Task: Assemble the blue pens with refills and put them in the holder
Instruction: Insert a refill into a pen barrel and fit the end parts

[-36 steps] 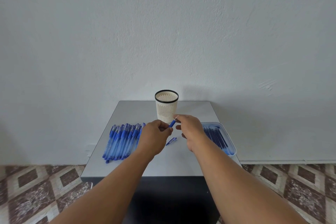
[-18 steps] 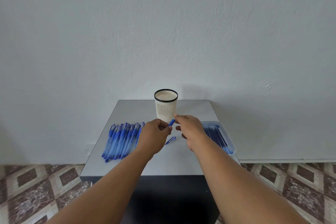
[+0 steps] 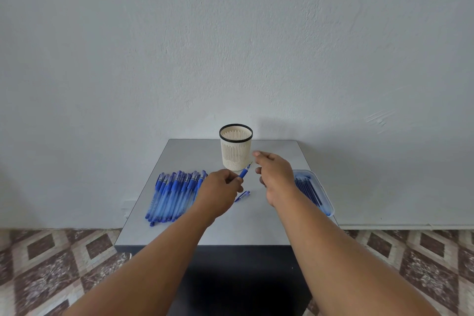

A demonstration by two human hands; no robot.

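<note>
Head view: left hand [image 3: 220, 192] fingers pinch a pen [image 3: 245, 172]; right hand [image 3: 274, 174] fingers apart beside its tip. Next, probably the cap [image 3: 243, 196] below.

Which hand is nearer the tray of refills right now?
Right. The right hand hovers just left of the refill tray, near its rim. The left hand, gripping a blue pen, sits farther left, beyond the right hand.

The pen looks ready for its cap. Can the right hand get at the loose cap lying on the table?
Probably yes. The right hand holds nothing, and the cap lies just below it on bare table, with nothing between them.
</note>
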